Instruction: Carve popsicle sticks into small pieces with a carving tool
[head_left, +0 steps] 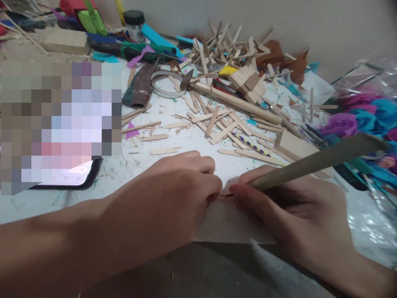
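Observation:
My left hand (182, 186) rests low over a pale board (229, 227) at the table's front edge. Its fingers are curled closed, and what they pinch is mostly hidden. Between the hands shows the thin edge of a small light-brown piece (226, 195), perhaps wood. My right hand (294, 207) is wrapped round a long, flat, grey-green tool (313, 163), which slants up to the right. The tool's lower end is hidden by my fingers, close to the left fingertips, so I cannot tell its exact kind.
Craft sticks (223, 124) lie scattered beyond my hands, with a hammer (235, 99) and a roll of tape (167, 85) behind. A phone (88, 180), mostly blurred out, stands at left. Coloured paper flowers (366, 116) in clear plastic crowd the right. A lidded jar (135, 27) is at the back.

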Demonstrator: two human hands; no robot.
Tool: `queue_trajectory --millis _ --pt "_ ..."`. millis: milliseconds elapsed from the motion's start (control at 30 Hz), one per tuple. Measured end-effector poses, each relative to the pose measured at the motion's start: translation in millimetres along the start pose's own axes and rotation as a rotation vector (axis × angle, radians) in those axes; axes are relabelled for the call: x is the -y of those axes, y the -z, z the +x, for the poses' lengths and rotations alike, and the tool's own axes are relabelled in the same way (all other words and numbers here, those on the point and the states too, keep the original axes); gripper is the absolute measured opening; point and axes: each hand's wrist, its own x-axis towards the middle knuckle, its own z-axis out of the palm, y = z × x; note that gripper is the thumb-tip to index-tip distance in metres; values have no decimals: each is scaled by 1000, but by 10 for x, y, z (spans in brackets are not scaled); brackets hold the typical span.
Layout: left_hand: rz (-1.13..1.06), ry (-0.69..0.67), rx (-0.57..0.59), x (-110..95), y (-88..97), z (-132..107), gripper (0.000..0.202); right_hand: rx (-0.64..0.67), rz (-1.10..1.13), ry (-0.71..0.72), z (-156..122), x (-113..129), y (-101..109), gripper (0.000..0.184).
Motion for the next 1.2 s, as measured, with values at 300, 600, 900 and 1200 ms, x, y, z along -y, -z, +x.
queue_trajectory --millis 300,600,900,1200 --pt "-27 -15 -6 7 2 -7 37 -40 -46 10 -73 -42 -12 30" --pt "-50 0 16 0 25 1 32 -46 -212 116 -164 -66 -41 29" --pt "-19 6 5 23 9 8 26 2 -222 279 -60 -118 -58 32" --pt "-34 -11 -19 12 -6 -10 31 -12 -5 135 -57 -35 11 23"
